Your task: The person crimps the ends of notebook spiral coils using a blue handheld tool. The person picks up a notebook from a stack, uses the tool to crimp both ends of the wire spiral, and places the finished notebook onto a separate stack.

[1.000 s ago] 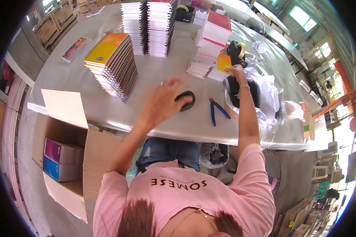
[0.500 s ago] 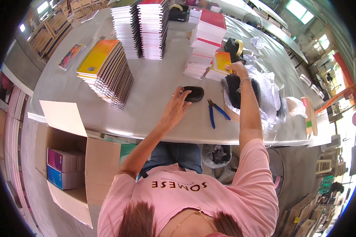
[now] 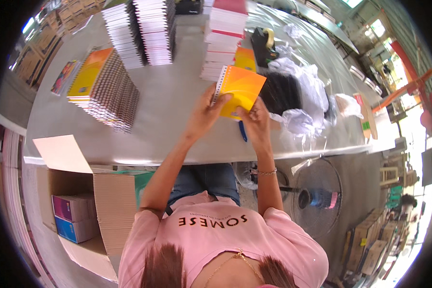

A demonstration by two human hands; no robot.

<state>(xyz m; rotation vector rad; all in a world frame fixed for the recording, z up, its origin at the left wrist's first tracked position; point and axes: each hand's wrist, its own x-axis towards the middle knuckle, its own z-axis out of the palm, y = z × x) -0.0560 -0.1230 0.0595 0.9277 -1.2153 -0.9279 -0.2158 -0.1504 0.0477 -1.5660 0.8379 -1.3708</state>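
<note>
Both my hands hold an orange-and-yellow notebook over the table, with a row of punched holes down its left edge. My left hand pinches the lower left corner, thumb on the cover. My right hand grips the lower right side. Below the hands, one blue handle of the pliers shows; the rest is covered. Behind the held notebook stands another yellow-orange notebook pile, partly hidden. Dark mesh-like bundled material lies to the right of my right hand. The black rounded object cannot be seen.
A stack of spiral-bound yellow notebooks stands left, near taller notebook stacks. Red-topped book stacks, a tape dispenser and crumpled plastic lie beyond and right. An open carton stands lower left; a fan lower right.
My right hand has brought a notebook from the pile toward me. My left hand has left the black rounded object and taken the notebook's left side. The view has shifted right.
</note>
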